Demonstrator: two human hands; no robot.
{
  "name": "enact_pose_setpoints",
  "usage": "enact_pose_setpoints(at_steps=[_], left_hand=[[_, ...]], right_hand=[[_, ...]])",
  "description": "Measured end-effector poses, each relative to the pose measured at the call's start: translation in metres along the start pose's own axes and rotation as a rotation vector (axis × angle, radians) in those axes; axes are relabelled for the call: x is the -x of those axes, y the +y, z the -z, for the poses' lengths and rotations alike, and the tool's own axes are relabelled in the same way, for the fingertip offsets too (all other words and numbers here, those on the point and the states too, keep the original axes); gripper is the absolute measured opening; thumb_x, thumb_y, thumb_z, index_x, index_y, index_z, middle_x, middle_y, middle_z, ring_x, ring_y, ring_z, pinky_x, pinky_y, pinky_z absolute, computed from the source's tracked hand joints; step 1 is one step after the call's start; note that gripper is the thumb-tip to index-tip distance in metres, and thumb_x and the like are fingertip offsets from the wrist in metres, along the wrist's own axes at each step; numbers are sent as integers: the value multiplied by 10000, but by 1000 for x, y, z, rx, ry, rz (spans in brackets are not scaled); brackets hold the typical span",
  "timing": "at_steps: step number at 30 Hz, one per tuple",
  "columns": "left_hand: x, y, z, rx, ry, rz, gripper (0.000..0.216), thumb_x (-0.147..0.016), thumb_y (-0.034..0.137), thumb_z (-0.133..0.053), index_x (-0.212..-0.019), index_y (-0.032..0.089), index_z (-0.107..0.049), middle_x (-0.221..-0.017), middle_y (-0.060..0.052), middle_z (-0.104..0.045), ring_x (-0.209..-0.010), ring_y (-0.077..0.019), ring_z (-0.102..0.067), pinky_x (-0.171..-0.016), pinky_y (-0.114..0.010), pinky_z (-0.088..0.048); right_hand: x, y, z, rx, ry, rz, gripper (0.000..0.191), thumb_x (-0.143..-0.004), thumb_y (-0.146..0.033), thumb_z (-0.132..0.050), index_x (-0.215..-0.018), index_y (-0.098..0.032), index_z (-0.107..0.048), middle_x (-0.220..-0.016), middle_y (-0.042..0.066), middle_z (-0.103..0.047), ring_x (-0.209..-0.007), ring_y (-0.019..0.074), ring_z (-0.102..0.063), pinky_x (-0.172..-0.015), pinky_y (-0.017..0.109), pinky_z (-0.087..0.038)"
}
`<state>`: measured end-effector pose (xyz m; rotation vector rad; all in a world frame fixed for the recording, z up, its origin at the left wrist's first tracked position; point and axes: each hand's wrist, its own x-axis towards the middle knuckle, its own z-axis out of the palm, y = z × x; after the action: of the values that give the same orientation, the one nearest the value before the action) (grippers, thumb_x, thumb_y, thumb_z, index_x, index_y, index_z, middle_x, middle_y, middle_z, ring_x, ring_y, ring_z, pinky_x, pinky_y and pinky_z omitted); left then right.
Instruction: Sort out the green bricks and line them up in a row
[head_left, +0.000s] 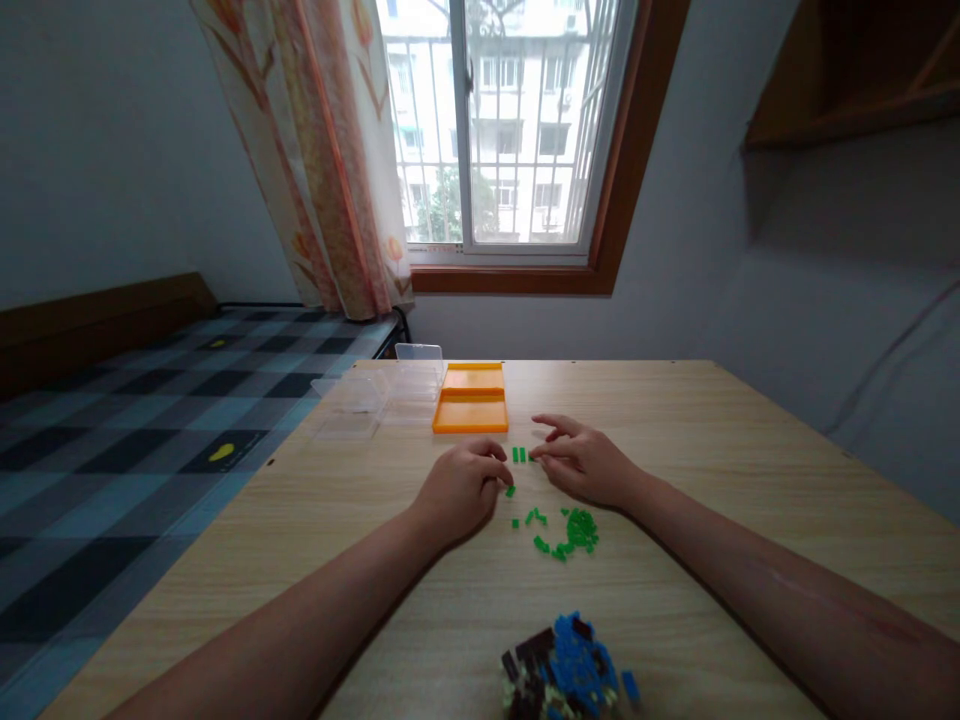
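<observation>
The mixed pile (pixel 570 662) sits nearest you, apart from the green heap (pixel 582 530), perhaps keeping colours separate; your left hand (pixel 459 490) curls at a green piece (pixel 510 491), grip unclear; your right hand (pixel 589 465), loosely spread, meets the green row's (pixel 523 455) end, seemingly steadying it, grip unclear; beyond, the orange case (pixel 471 430) and clear boxes (pixel 420 352) leave you room.

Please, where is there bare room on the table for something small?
Bare tabletop lies right of the orange case, beyond the right hand, and between the left hand and the table's left edge. Crowded: green bricks by both hands, blue and black bricks nearest the person, clear plastic boxes left of the case.
</observation>
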<state>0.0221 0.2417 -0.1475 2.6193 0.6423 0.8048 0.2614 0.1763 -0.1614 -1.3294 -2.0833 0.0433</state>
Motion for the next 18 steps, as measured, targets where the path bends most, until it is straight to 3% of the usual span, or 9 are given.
enact_pose_setpoints(at_steps=[18], left_hand=[[0,1,0,-11,1,15,308,-785,24,-570,-795,229,-799,-979,-25,-709,-862,-178,-672,-815,-305,-513]], right_hand=[[0,-2,1,7,22,11,296,-824,-134,-593,-1008,-232,-804,-1394,97,-588,-921,177,-685,-863,349,-579]])
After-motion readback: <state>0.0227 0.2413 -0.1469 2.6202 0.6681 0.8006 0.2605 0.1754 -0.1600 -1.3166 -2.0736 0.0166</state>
